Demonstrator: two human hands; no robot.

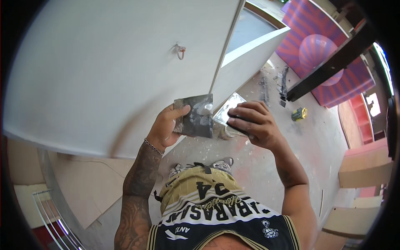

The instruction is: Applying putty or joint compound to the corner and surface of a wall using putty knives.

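My left hand (166,121) grips a dark square filler board (201,114) by its worn, crusted left edge, thumb on top. Pale grey smears of filler mark the board's face. Wrapped round the back of a wide, shiny metal putty knife (228,107) is my right hand (256,123). The knife's left corner comes close to the board's right edge; whether they touch I cannot tell. Both are held in front of a large white panel (104,75), which has a small wire loop with a reddish part (180,51) sticking out of it.
A can (227,132) stands on the floor, partly hidden below the putty knife. To the right are a yellow-green tin (299,114), a dark post (329,62) and a pink-purple striped panel (287,41). Boards (83,183) lie at lower left near a white metal rack (54,221).
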